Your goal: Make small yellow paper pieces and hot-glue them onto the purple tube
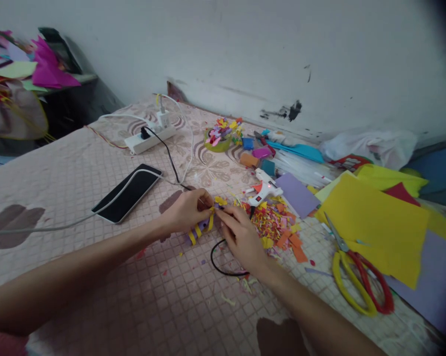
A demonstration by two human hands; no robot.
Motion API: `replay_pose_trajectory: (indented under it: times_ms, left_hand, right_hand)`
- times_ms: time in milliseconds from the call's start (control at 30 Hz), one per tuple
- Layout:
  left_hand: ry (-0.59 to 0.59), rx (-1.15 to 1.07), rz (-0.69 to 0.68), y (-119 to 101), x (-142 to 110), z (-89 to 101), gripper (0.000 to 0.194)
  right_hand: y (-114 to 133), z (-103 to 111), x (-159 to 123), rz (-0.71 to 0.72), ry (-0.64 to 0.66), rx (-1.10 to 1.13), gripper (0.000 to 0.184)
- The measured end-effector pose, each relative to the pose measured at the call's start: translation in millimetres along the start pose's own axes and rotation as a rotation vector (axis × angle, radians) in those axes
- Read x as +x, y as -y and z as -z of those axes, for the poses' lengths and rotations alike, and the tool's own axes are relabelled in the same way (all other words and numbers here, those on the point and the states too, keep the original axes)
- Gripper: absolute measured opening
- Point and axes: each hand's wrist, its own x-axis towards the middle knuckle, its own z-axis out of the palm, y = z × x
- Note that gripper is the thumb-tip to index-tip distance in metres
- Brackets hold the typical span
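Note:
My left hand [188, 211] is closed, its thumb and fingers pinching the top of a small purple paper piece with yellow strips [198, 231]. The strips run slantwise across the purple, and yellow bits show at its upper end. My right hand [242, 237] meets the left one there, fingertips pressed together on the same yellow end. My fingers cover much of the piece, so its full shape is hidden. Just beyond my right hand lies a white glue gun [264, 190] with a small red light, beside a heap of orange, yellow and pink paper scraps [273, 222].
Red-and-yellow scissors [352, 277] lie on the right by yellow sheets [379, 222] and a purple sheet [297, 194]. A phone [128, 193] with a white cable is on the left. Behind stand a power strip [151, 140] and a green-rimmed container of paper shapes [218, 146].

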Motion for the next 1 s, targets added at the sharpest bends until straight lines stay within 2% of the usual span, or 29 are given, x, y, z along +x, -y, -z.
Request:
replay_pose_trajectory:
  times_ms: [300, 733, 1000]
  left_hand:
    - [0.028, -0.148, 0.031, 2, -2, 4.7, 0.014]
    - [0.005, -0.164, 0.031, 7, -9, -0.3, 0.016]
    - [0.007, -0.247, 0.065, -4, -12, 6.4, 0.018]
  right_hand:
    - [-1, -1, -2, 0.049, 0.029, -0.079, 0.037]
    - [2, 0, -1, 0.086, 0.054, -0.157, 0.039]
    - [0, -2, -3, 0.065, 0.007, -0.11, 0.04]
